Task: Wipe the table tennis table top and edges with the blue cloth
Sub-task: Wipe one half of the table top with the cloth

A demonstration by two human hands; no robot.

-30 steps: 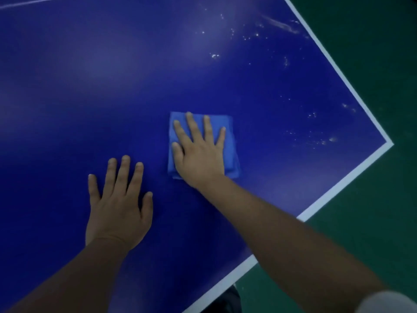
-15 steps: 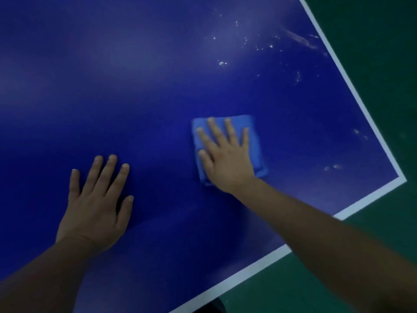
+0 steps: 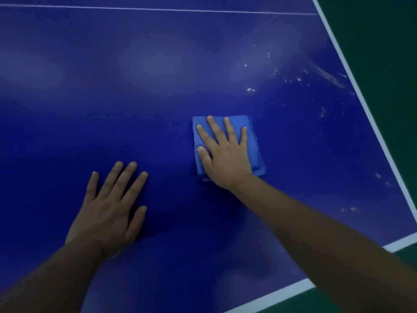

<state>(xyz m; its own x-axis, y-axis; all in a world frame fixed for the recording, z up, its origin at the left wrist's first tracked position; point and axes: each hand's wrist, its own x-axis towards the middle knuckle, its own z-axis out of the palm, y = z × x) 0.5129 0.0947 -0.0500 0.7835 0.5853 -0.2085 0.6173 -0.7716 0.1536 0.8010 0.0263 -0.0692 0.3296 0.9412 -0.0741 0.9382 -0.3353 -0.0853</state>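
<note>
A folded blue cloth (image 3: pixel 256 141) lies flat on the dark blue table tennis table (image 3: pixel 112 86). My right hand (image 3: pixel 223 154) presses down on the cloth with its fingers spread, covering most of it. My left hand (image 3: pixel 108 211) rests flat on the bare table top to the left of the cloth, fingers apart, holding nothing. White specks and a smear (image 3: pixel 291 79) mark the table beyond and to the right of the cloth.
A white border line (image 3: pixel 365 109) runs along the table's right edge and another white border line (image 3: pixel 282 292) along the near edge. A thin white line (image 3: pixel 158 9) crosses the far part. Green floor (image 3: pixel 383 41) lies past the edges.
My right hand has slid the cloth to the right, toward the specks. The view has shifted, so the far white line now shows and the table's corner has left the frame.
</note>
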